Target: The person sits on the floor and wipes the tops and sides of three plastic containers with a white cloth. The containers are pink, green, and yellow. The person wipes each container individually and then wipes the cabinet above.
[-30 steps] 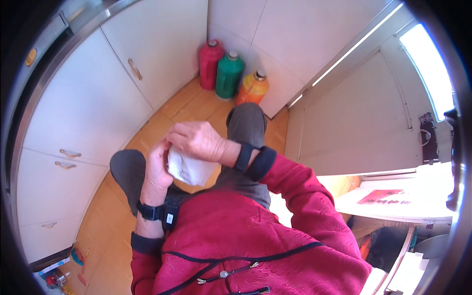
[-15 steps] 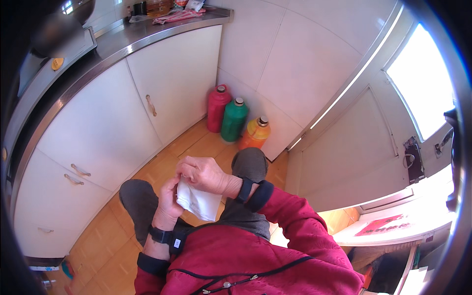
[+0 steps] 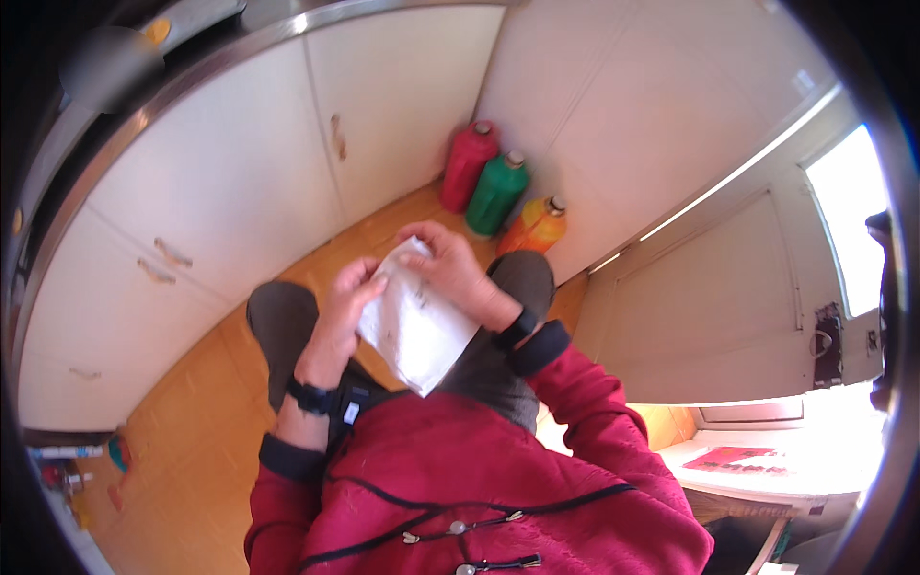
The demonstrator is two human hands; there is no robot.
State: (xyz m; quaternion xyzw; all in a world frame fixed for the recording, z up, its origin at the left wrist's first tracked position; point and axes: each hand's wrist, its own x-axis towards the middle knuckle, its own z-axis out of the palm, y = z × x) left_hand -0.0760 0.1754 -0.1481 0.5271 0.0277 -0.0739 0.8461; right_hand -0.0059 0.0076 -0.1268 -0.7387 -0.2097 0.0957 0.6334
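Observation:
Between my two hands, above my lap, is a thin white folded sheet [image 3: 417,326] with a few dark marks; whether it is paper, cloth or a flat bag I cannot tell. My left hand [image 3: 340,311] pinches its left edge, thumb on top. Along the upper right side, my right hand [image 3: 455,273] grips it with the thumb on the face and the fingers partly hidden behind. The sheet's lower corner hangs free toward my red jacket [image 3: 498,470].
Three large bottles, red [image 3: 470,168], green [image 3: 497,195] and orange [image 3: 532,228], stand on the wooden floor [image 3: 192,412] against the wall. White cabinets [image 3: 230,144] curve along the left. On the right are a pale door [image 3: 709,297] and a low white surface [image 3: 805,470] with a red sheet.
The white sheet has been spread wider and shows more of its face. My hands have moved farther apart and away from my body. The view has tilted down, so the countertop items are out of sight.

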